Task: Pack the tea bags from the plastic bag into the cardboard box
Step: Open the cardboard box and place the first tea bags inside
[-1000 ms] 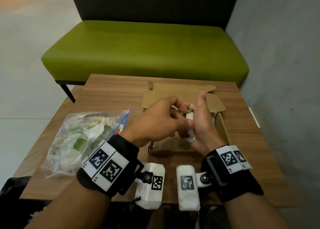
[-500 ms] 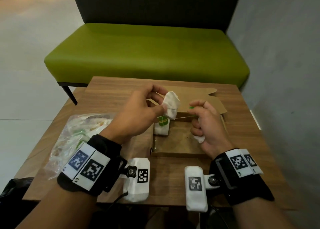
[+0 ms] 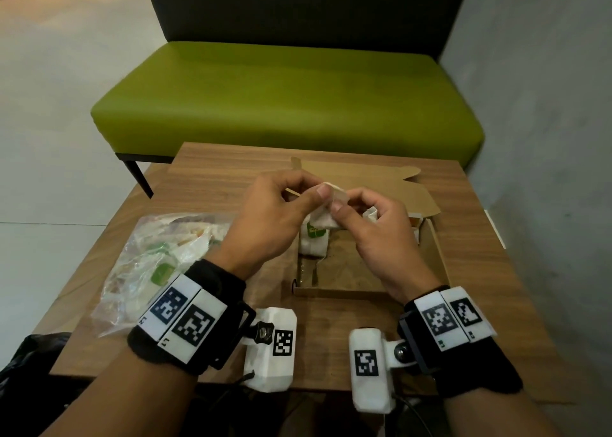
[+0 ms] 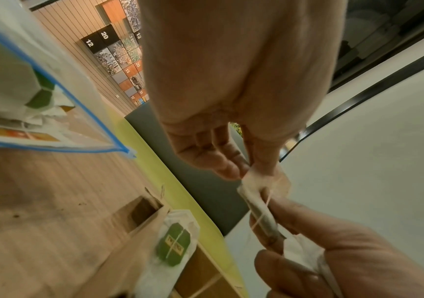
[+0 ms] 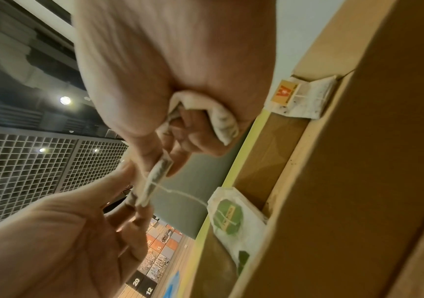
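Observation:
Above the open cardboard box [image 3: 341,292], my left hand [image 3: 313,190] and right hand [image 3: 346,201] both pinch one white tea bag [image 3: 323,216] [image 4: 257,203] [image 5: 155,181] by its top. Its string runs down to a green tag [image 5: 229,215] in front of a tea bag [image 3: 313,246] standing at the box's left end. My right hand's lower fingers curl round a second, crumpled tea bag [image 5: 206,113] [image 3: 371,213]. The clear plastic bag [image 3: 149,258] [image 4: 27,80] with several tea bags lies left of the box.
An orange-tagged tea bag [image 5: 300,96] [image 3: 415,220] leans in the box's back right corner. The box's lid flaps [image 3: 381,178] lie open toward the green bench [image 3: 281,99]. The wooden table [image 3: 215,178] ends near a grey wall [image 3: 546,138] on the right.
My hands were apart, the left holding a tea bag up. Now they have met over the box and both pinch that tea bag. The right hand still holds its crumpled one.

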